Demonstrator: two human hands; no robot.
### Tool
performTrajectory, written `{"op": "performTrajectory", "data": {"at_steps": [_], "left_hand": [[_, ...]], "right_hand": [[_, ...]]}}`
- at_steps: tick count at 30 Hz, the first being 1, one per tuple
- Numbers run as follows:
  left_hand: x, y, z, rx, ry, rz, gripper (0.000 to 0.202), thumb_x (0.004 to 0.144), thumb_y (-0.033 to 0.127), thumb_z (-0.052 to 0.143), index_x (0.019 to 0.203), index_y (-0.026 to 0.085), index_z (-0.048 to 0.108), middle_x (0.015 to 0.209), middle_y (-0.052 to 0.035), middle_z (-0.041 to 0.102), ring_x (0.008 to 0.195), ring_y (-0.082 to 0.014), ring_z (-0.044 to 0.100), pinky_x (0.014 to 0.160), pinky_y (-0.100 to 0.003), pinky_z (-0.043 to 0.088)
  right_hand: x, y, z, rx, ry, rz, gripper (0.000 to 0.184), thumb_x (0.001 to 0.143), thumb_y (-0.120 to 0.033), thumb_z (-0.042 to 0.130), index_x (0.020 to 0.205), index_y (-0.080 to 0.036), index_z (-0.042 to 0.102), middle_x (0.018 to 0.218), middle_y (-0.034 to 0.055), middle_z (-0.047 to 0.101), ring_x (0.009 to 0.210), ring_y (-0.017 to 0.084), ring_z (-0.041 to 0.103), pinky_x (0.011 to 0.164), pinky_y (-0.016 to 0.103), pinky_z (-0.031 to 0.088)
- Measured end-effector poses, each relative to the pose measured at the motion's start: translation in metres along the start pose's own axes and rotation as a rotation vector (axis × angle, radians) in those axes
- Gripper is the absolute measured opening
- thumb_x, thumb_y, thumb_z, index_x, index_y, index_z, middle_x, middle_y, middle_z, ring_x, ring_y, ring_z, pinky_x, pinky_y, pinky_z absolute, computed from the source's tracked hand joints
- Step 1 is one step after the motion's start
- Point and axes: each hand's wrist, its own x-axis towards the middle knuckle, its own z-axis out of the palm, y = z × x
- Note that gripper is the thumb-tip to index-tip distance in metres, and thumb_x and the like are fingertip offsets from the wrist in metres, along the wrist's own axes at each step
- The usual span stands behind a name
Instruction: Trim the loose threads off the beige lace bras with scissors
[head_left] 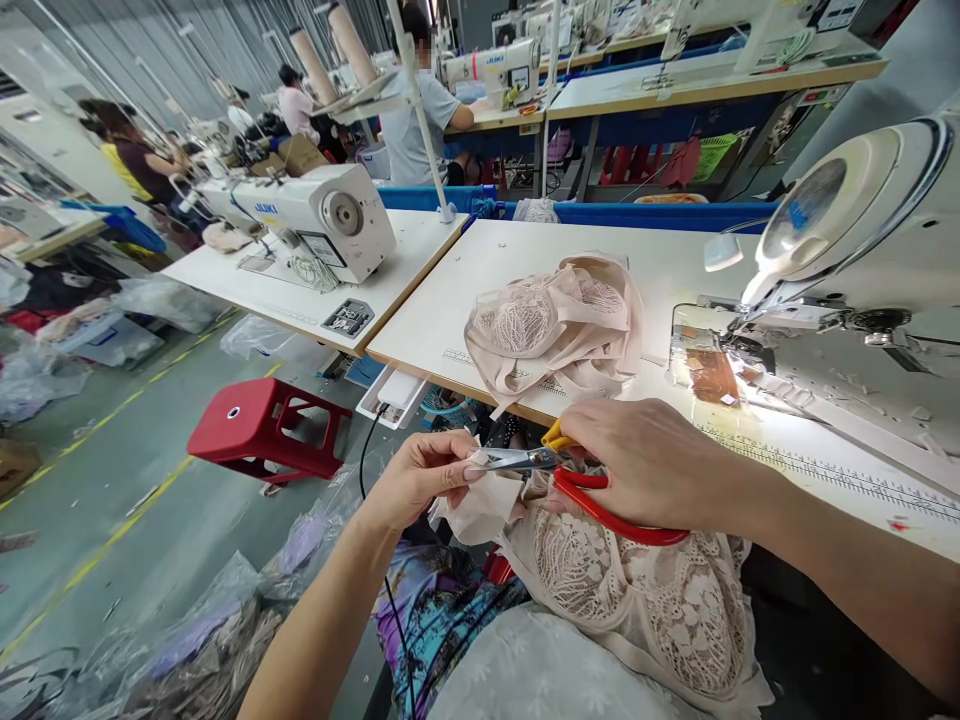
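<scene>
My right hand grips a pair of scissors with one red and one yellow handle. Their metal blades point left and reach my left fingertips. Between thumb and fingers, my left hand pinches the pale edge of a beige lace bra. The lace cups of this bra lie across my lap, below both hands. Whether the blades are closed on the fabric I cannot tell. Beyond my hands, a pile of similar beige bras rests on the white table.
A sewing machine with a lit needle area stands at the right. Another sewing machine is on the adjoining table at left. A red stool stands on the floor, with plastic bags nearby. Several people sit farther back.
</scene>
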Motion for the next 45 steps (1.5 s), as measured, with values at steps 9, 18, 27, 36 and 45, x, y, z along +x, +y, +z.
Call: {"op": "performTrajectory", "data": {"at_steps": [9,18,27,36,45], "left_hand": [[-0.006,-0.001,0.001,0.06,0.036,-0.056,0.036,0.063,0.04,0.087,0.069,0.011,0.068,0.067,0.0004,0.055,0.042,-0.0026,0.042,0.036,-0.015,0.036],[-0.012,0.0,0.005,0.166,0.029,0.09,0.026,0.077,0.034,0.079,0.077,0.012,0.066,0.073,-0.001,0.059,0.05,-0.0061,0.052,0.046,-0.017,0.045],[-0.021,-0.003,0.007,0.61,0.103,0.349,0.013,0.09,0.028,0.065,0.095,0.016,0.066,0.087,-0.0051,0.06,0.062,-0.012,0.061,0.056,-0.022,0.05],[-0.02,-0.01,0.006,0.731,0.11,0.659,0.005,0.09,0.015,0.062,0.086,0.019,0.062,0.082,-0.0048,0.064,0.079,-0.0169,0.062,0.071,-0.028,0.05],[-0.021,-0.011,0.006,0.652,0.064,0.644,0.005,0.091,0.015,0.061,0.087,0.019,0.062,0.085,-0.0063,0.064,0.076,-0.0166,0.063,0.066,-0.027,0.052]], "right_hand": [[0.004,-0.001,0.013,-0.179,0.258,-0.163,0.041,0.087,-0.053,0.057,0.066,-0.018,0.054,0.062,0.0058,0.061,0.052,0.017,0.052,0.048,0.029,0.027],[-0.006,0.012,0.023,0.05,0.27,-0.084,0.038,0.089,-0.043,0.055,0.06,-0.021,0.046,0.055,-0.0003,0.053,0.046,0.012,0.044,0.047,0.026,0.026],[-0.003,0.007,0.043,0.204,0.388,-0.057,0.02,0.089,-0.034,0.055,0.075,-0.021,0.049,0.069,0.0023,0.059,0.059,0.017,0.053,0.053,0.027,0.036],[-0.004,-0.004,0.055,0.36,0.412,-0.089,0.017,0.087,-0.032,0.062,0.083,-0.019,0.05,0.077,0.0024,0.059,0.067,0.017,0.055,0.059,0.027,0.042],[-0.012,0.003,0.047,0.141,0.458,-0.095,0.011,0.079,-0.026,0.062,0.082,-0.019,0.054,0.081,0.007,0.063,0.071,0.021,0.058,0.059,0.03,0.043]]}}
